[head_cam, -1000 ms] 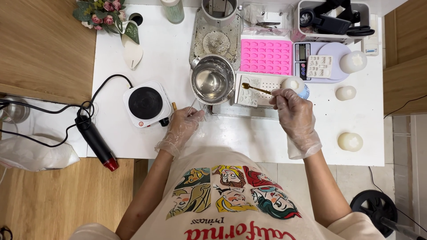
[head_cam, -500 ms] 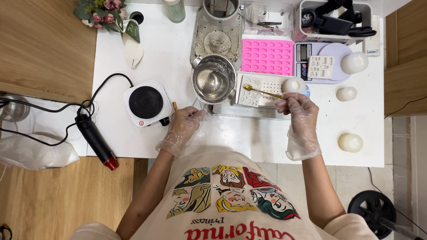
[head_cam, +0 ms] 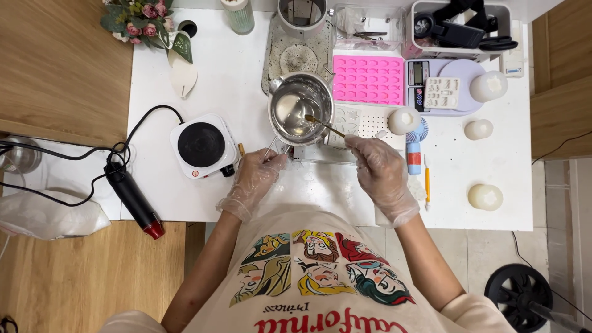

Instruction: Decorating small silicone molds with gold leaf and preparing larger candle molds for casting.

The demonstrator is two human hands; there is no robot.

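Note:
My left hand (head_cam: 254,179), in a clear plastic glove, grips the thin wire handle of a shiny metal pot (head_cam: 300,108) that holds clear liquid. My right hand (head_cam: 379,171), also gloved, pinches a small gold spoon (head_cam: 323,125) by its handle. The spoon's bowl reaches over the pot's right side, above the liquid. Just right of the pot lies a white mould (head_cam: 362,122) with small shaped cavities, and a round white candle (head_cam: 403,121) sits at its far end.
A white hot plate (head_cam: 203,145) stands left of the pot, with a black and red heat gun (head_cam: 132,197) at the table's left edge. Behind are a pink silicone mould (head_cam: 368,79), a kitchen scale (head_cam: 445,86) and more white candles (head_cam: 485,197) on the right.
My right hand has swung left, carrying the gold spoon from over the white mould to over the pot. The left hand stays on the pot handle.

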